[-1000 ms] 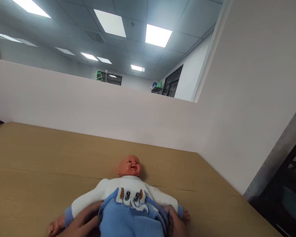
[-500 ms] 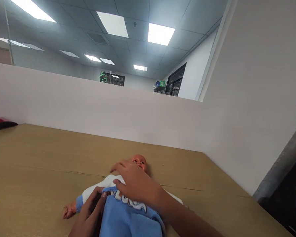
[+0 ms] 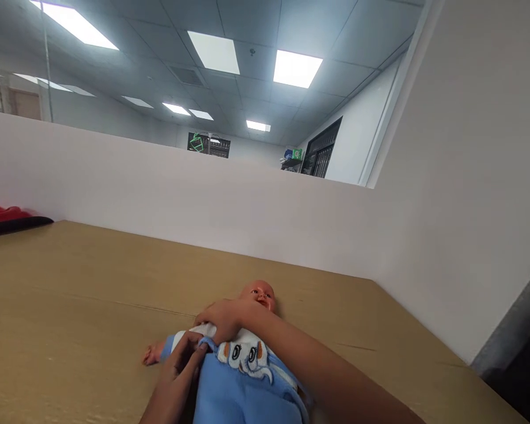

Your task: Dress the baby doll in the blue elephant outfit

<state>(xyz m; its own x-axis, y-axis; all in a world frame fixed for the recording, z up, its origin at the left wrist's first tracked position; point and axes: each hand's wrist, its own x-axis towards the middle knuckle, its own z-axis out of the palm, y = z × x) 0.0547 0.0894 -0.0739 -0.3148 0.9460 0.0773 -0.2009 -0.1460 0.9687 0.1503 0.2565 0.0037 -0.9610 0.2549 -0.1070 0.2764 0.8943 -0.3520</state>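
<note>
1. Since a second ago our right hand (image 3: 224,318) has crossed to the opposite side; our left hand (image 3: 179,368) has stayed on its own side.
2. Broad tan flat-topped table (image 3: 92,265): backs everything we handle, so we need not hold any weight.
3. Pink hard-headed plastic doll (image 3: 258,290): on its back near the table's front, head away from us, which likely keeps its front within reach.
4. Sky-blue plush overalls (image 3: 242,388) wrap the doll's torso. Left thumb and fingers pinch their upper edge, likely to keep the cloth from slipping.
5. White cloth sleeve (image 3: 206,328): our right hand curls over it near the shoulder. Fingertips partly hidden; we can't tell if they're grasping or just pressing.
6. Shiny red object (image 3: 4,213) with a black curved edge, far left: cut off by the frame, so we can't tell if it's a container or what's inside.
</note>
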